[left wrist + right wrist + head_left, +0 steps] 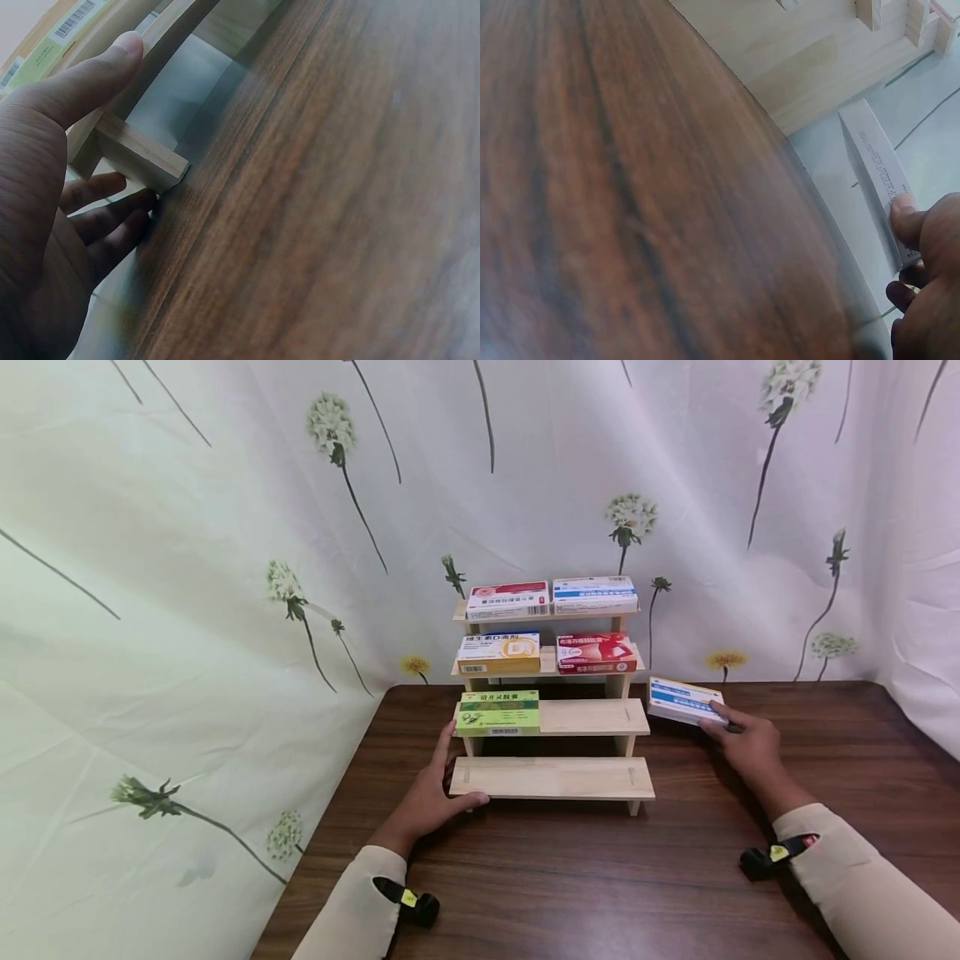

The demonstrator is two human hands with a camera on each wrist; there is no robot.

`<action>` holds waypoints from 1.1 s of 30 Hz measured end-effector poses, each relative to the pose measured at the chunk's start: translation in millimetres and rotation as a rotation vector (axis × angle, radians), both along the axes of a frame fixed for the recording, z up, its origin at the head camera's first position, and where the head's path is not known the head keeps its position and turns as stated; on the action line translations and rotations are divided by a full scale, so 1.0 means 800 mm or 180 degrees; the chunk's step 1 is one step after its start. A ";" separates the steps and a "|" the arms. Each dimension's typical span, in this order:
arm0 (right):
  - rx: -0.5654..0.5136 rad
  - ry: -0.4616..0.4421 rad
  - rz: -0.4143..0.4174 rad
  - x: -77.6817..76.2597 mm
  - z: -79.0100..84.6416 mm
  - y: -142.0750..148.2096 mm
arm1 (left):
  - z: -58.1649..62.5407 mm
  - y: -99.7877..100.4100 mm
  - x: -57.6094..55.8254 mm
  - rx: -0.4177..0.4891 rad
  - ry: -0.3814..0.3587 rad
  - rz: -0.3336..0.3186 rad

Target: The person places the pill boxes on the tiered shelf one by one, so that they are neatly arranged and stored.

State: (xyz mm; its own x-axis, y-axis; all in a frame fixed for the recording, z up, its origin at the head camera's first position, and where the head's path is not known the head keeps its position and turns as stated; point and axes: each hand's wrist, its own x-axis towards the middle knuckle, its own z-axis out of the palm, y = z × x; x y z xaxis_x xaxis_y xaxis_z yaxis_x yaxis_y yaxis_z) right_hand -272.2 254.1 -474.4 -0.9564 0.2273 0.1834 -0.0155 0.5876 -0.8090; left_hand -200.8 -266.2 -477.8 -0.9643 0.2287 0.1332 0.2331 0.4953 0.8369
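Note:
In the head view my right hand (750, 747) pinches the near right end of a white and blue medicine box (678, 700), beside the third tier of a stepped wooden display rack (555, 777). The right wrist view has the thumb on the narrow printed side of that box (877, 157), which is raised off the table. My left hand (431, 797) holds the left end of the rack's lowest step. Its thumb lies over the front edge and its other fingers reach around the side by the leg (142, 154). A green medicine box (498, 713) lies just above that hand.
On the top tier lie a red and white box (508, 602) and a blue and white box (595, 596). Below them are a yellow and white vitamin D box (499, 653) and a red box (596, 654). A flowered curtain (525, 485) hangs behind the brown wooden table (570, 877).

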 end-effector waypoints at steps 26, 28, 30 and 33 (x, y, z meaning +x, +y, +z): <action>-0.0337 0.0593 -0.0429 0.017 0.027 -0.010 | 0.000 0.000 -0.002 0.0034 -0.0057 -0.0041; -0.0303 0.0712 -0.0452 0.017 0.029 -0.012 | 0.000 -0.001 -0.002 0.0061 -0.0062 -0.0045; -0.0297 0.0799 -0.0463 0.017 0.031 -0.014 | -0.001 -0.001 -0.002 0.0069 -0.0046 -0.0051; -0.0323 0.0862 -0.0468 0.017 0.033 -0.014 | -0.002 -0.001 -0.003 0.0066 -0.0021 -0.0058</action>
State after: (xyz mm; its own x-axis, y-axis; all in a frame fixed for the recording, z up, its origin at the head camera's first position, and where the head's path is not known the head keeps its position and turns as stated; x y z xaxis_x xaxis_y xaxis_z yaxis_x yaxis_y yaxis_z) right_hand -258.6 242.6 -448.2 -0.8314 0.3896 0.3962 -0.1592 0.5162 -0.8415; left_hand -203.2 -267.2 -479.6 -0.9609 0.2435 0.1316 0.2363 0.4737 0.8484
